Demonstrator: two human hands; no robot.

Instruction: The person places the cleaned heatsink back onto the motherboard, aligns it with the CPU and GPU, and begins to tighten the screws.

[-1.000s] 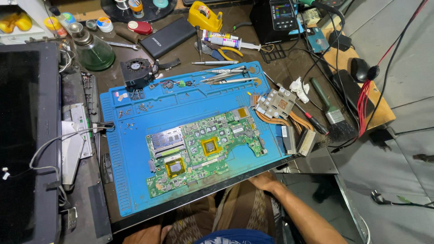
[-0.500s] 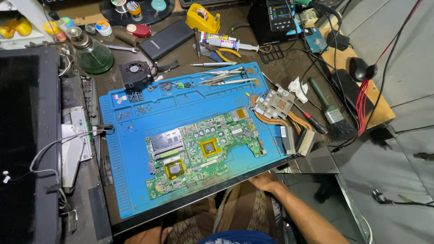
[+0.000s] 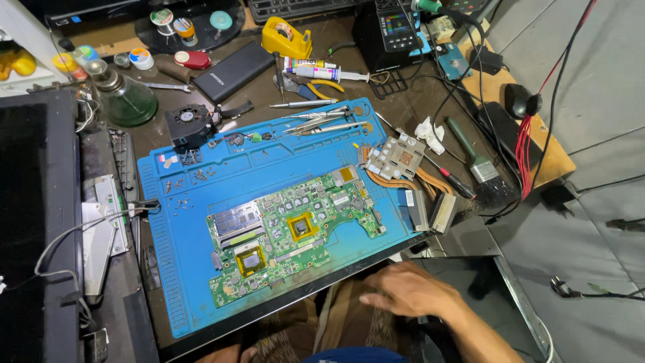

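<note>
In the head view, the right hand (image 3: 410,290) is held low below the worktop's (image 3: 410,111) front edge, palm down, its blurred fingers (image 3: 376,296) spread loosely and gripping nothing. Only a sliver of the left hand (image 3: 232,354) is seen; its fingers cannot be judged. Just beyond the right fingers, a flat green circuit board (image 3: 292,232) with square gold-rimmed chips is laid on a ribbed blue rubbery mat (image 3: 195,269).

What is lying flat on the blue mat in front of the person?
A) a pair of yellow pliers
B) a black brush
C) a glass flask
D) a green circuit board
D: the green circuit board lies flat on the blue mat, while the pliers, flask and brush sit off the mat on the workbench.
</note>
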